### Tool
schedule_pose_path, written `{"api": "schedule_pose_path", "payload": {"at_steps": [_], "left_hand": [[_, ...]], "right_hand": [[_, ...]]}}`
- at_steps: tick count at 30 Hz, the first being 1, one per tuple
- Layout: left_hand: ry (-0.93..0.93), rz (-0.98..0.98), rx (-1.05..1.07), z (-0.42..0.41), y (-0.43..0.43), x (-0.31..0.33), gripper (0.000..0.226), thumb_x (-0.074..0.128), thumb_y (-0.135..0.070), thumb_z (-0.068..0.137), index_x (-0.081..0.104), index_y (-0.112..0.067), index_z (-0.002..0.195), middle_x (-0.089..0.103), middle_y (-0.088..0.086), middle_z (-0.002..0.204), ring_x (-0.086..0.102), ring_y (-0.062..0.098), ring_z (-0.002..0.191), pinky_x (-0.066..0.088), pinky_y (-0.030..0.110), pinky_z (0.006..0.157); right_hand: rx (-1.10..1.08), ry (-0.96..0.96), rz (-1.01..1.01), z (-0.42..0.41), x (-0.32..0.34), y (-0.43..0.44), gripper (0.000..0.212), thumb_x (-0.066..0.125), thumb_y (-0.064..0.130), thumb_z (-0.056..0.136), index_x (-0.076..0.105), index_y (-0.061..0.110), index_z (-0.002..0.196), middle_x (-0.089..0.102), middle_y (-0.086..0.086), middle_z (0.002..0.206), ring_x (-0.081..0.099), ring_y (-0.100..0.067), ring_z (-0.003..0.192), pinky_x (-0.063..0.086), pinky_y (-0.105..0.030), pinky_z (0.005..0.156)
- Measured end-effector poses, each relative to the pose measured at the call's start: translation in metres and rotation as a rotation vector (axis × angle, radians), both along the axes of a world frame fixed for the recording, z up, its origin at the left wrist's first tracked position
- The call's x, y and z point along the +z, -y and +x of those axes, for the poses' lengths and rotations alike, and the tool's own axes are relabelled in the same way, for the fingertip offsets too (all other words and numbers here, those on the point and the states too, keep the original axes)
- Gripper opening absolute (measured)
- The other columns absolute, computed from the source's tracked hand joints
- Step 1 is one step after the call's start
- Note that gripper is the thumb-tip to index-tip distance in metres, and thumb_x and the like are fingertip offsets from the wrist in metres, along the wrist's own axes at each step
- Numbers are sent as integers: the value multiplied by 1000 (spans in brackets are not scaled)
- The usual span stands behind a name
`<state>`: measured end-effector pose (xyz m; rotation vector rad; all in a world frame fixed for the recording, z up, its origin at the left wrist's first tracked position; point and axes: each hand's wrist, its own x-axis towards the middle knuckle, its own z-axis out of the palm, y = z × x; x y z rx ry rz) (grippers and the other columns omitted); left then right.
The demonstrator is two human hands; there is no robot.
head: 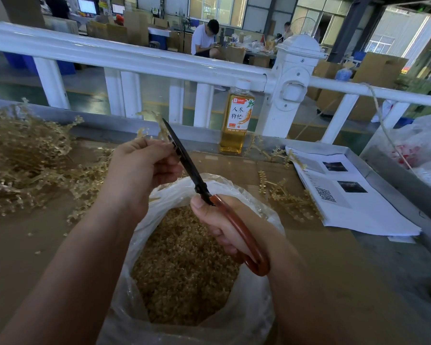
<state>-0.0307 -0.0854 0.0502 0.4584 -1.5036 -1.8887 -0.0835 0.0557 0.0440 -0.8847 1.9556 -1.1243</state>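
Note:
My right hand (222, 220) grips the red-brown handles of a pair of scissors (189, 165), whose dark blades point up and away to the left. My left hand (144, 165) pinches a pale gold plastic sprig (157, 123) right at the blades. Below both hands stands an open clear plastic bag (254, 307), holding a mass of small gold cut pieces (184, 265).
A big heap of gold sprigs (23, 158) lies at the left on the brown cardboard-covered table (23, 245). More sprigs (284, 195), printed papers (346, 195) and a drink bottle (237, 120) sit at the right and back. A white railing (135, 61) runs behind.

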Motion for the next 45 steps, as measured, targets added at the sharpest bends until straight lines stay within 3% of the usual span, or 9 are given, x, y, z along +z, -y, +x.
{"api": "schedule_pose_path", "payload": {"at_steps": [3, 6, 15, 20, 28, 34, 39, 45], "left_hand": [[-18, 19, 14, -1, 0, 1, 19, 51, -2, 88, 53, -9, 70, 58, -5, 46, 58, 10, 44, 48, 17, 45], [-35, 9, 41, -3, -2, 1, 20, 50, 1, 87, 49, -9, 70, 58, -4, 44, 58, 10, 43, 47, 17, 44], [0, -55, 46, -5, -3, -1, 23, 53, 1, 86, 48, -12, 67, 57, -5, 43, 56, 9, 42, 44, 15, 42], [12, -81, 1, -6, -7, -2, 22, 55, 0, 84, 50, -13, 67, 59, -4, 46, 58, 9, 45, 44, 16, 43], [0, -27, -28, -7, -6, -1, 22, 53, 0, 86, 51, -12, 68, 59, -3, 47, 57, 10, 44, 46, 18, 44], [2, -26, -27, -7, -7, -1, 22, 52, -1, 87, 52, -12, 68, 59, -3, 47, 57, 10, 44, 46, 18, 44], [-14, -30, -26, -7, -10, -1, 22, 51, -7, 90, 52, -13, 69, 59, -5, 49, 57, 9, 45, 46, 18, 44], [-12, -38, -6, -8, -10, 0, 25, 49, -2, 88, 49, -12, 65, 58, -5, 46, 57, 9, 44, 45, 16, 43]], "right_hand": [[51, -140, -25, -1, -3, 2, 32, 35, 51, 94, 49, 27, 79, 41, 11, 59, 44, 11, 35, 35, -10, 45], [64, -176, -35, 0, -2, 1, 39, 33, 52, 94, 41, 26, 65, 40, 8, 59, 41, 5, 36, 31, -19, 53], [35, -160, 10, 2, 0, -1, 35, 36, 53, 92, 40, 32, 65, 49, 15, 39, 44, 9, 33, 30, -17, 53], [16, -114, 15, 2, 5, -2, 36, 35, 48, 95, 41, 26, 68, 42, 6, 56, 40, 4, 31, 32, -13, 45], [-8, -22, 1, 4, 2, -1, 35, 37, 49, 93, 42, 24, 69, 38, 5, 57, 34, -1, 41, 29, -20, 50], [-42, -10, 65, 5, 9, 1, 33, 36, 48, 95, 38, 29, 68, 40, 7, 61, 41, 4, 29, 31, -16, 44], [-49, 18, 68, 5, 12, 1, 35, 35, 47, 96, 36, 25, 69, 39, 2, 64, 37, -7, 50, 29, -21, 50], [-13, -99, 16, 6, 7, 1, 36, 33, 52, 93, 39, 25, 70, 41, 4, 62, 38, -8, 54, 31, -22, 56]]}}
